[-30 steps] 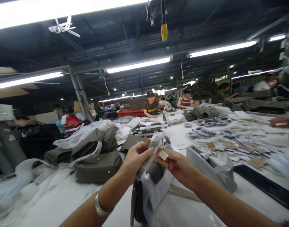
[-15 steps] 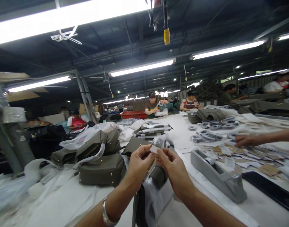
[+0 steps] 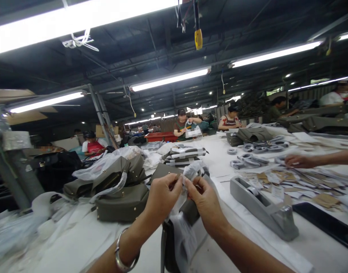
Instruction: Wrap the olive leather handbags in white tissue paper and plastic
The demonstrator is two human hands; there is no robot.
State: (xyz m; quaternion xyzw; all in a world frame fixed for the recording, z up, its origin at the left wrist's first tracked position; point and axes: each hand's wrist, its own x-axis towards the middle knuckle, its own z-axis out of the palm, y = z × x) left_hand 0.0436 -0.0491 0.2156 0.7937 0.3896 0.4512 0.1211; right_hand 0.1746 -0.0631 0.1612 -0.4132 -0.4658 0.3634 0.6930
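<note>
My left hand (image 3: 166, 195), with a silver bangle on its wrist, is closed in a pinch. Close beside it, my right hand (image 3: 204, 199) has thumb and fingers pinched too. Their fingertips nearly meet over something pale and thin, too small to make out. Below and behind them lies an olive bag (image 3: 190, 212) partly wrapped in white film (image 3: 185, 237). A wrapped ring-shaped piece (image 3: 193, 169) shows just behind my fingers. Another olive bag (image 3: 121, 203) sits on the white table (image 3: 128, 246) to the left of my left hand.
Right of my hands stand a grey tape dispenser (image 3: 263, 208) and a black phone-like slab (image 3: 327, 223). Beyond them are paper tags (image 3: 301, 185), wrapped rings (image 3: 249, 161) and another person's hand (image 3: 299, 161). More bags (image 3: 105, 176) and plastic lie left.
The small white piece between my fingertips no longer shows clearly. My left hand has turned slightly, its bangle lower on view. The other person's hand at the right has shifted slightly.
</note>
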